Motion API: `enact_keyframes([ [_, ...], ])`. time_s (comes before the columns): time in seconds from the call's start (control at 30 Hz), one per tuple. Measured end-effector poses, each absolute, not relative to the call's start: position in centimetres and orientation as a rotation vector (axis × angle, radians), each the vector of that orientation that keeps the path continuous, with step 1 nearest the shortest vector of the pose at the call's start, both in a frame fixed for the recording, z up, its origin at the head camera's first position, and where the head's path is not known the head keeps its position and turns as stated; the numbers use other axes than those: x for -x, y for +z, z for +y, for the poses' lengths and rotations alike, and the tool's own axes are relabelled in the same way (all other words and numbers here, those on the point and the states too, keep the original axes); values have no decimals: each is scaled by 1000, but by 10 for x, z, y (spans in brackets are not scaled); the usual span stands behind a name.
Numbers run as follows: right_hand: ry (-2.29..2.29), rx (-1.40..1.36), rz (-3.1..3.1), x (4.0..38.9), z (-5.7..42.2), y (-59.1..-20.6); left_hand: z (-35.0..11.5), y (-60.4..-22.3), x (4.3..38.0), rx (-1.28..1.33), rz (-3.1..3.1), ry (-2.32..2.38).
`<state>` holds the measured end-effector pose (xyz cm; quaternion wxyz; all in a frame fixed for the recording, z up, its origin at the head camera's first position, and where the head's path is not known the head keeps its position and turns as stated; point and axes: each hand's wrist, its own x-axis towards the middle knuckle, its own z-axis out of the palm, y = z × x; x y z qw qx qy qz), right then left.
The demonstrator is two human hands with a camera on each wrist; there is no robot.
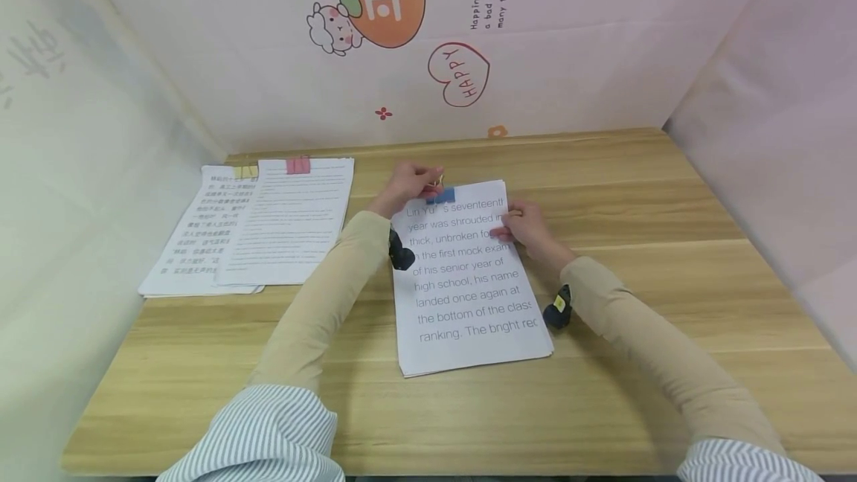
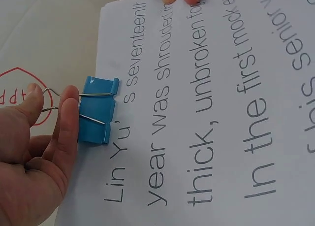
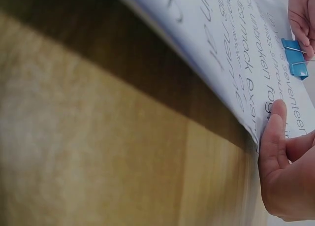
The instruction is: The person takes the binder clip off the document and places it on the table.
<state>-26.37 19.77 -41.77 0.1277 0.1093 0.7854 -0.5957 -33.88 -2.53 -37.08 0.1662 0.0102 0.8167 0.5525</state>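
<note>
A stack of printed sheets (image 1: 469,352) in large English type lies in front of me, its far edge bearing a blue binder clip (image 2: 93,110). My left hand (image 1: 407,184) is at that edge, thumb and fingers pinching the clip's wire handles, which stick out past the paper. In the left wrist view, the clip's body sits over the paper's edge beside the first line of text. My right hand (image 1: 530,229) grips the right edge of the stack near its far corner, fingertips on the top sheet. The right wrist view shows that edge raised over a shadow.
At the left of the wooden table (image 1: 636,407) lie two overlapping paper stacks: one with a pink clip (image 1: 297,165) on top, another with a yellow clip (image 1: 245,172) partly beneath. A printed white cloth wall (image 1: 569,80) stands along the back edge.
</note>
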Motion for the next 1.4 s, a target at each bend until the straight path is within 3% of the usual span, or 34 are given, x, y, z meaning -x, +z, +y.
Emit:
enact_keyframes([
  [0.6, -1640, -325, 2398, 263, 201, -414, -20, -367, 343, -191, 2423, 1548],
  [0.97, -1650, -328, 2387, 261, 203, -412, -46, -359, 360, -140, 2431, 1672],
  [1.4, -1665, -380, 2332, 255, 198, -416, -81, -373, 366, -57, 2684, 1350],
])
